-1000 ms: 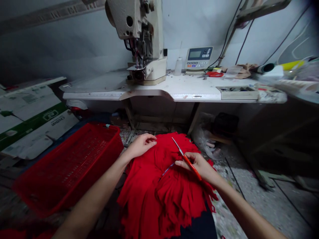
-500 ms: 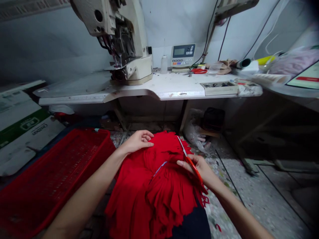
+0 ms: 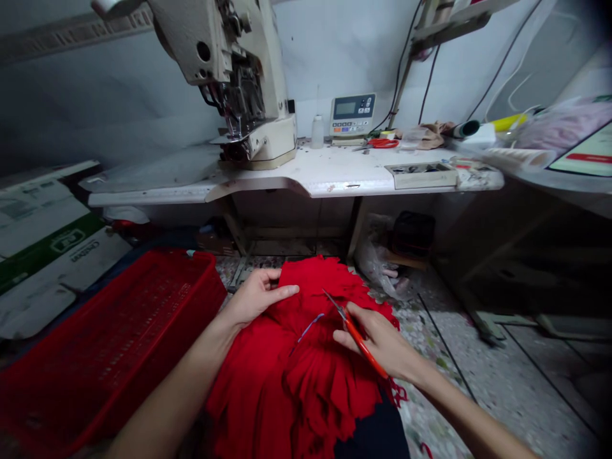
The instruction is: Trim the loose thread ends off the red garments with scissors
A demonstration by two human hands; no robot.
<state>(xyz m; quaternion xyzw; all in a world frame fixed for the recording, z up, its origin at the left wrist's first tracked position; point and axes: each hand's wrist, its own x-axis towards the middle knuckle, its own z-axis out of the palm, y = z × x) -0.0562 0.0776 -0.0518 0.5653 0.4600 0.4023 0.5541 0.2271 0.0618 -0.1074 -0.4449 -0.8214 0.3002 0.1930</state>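
Observation:
A large bundle of red fabric pieces (image 3: 258, 376) with jagged edges lies across my lap, over dark clothing. My left hand (image 3: 261, 294) pinches the upper left edge of the fabric between thumb and fingers. Orange-handled scissors (image 3: 361, 344) are in my right hand (image 3: 377, 335), over the right part of the bundle, their metal tips pointing up and left toward the fabric's middle. A thin bluish strip (image 3: 310, 328) lies on the red fabric between my hands.
A red plastic basket (image 3: 119, 338) stands at the left, beside a white and green box (image 3: 57, 248). Ahead is a white table (image 3: 335, 175) with a sewing machine (image 3: 268, 143), a control panel (image 3: 352, 115) and red-handled scissors (image 3: 382, 143).
My right hand has moved the scissors so that their tips sit further left and lower. The left thumb has come down onto the fabric edge, and the view has shifted slightly.

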